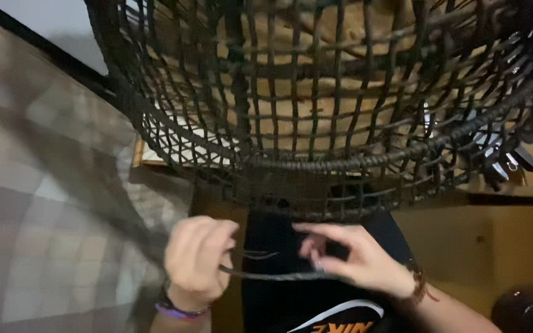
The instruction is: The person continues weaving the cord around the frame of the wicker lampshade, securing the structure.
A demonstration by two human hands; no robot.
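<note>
A large open-weave basket frame of dark rattan (316, 111) fills the upper view, its thick wrapped rim curving across the middle. Below the rim, my left hand (197, 259) is closed around a thin dark weaving strand (272, 275). My right hand (356, 256) pinches the same strand a short way to the right, with its fingers partly spread. The strand runs nearly level between the two hands, and a long blurred length of it trails off up to the left. Both wrists wear bands.
A pale tiled floor (38, 203) lies at the left. Brown cardboard or boards (501, 246) lie under and to the right of the basket. Loose dark strand ends (507, 163) stick out at the basket's right side. My dark clothing (316, 308) is below the hands.
</note>
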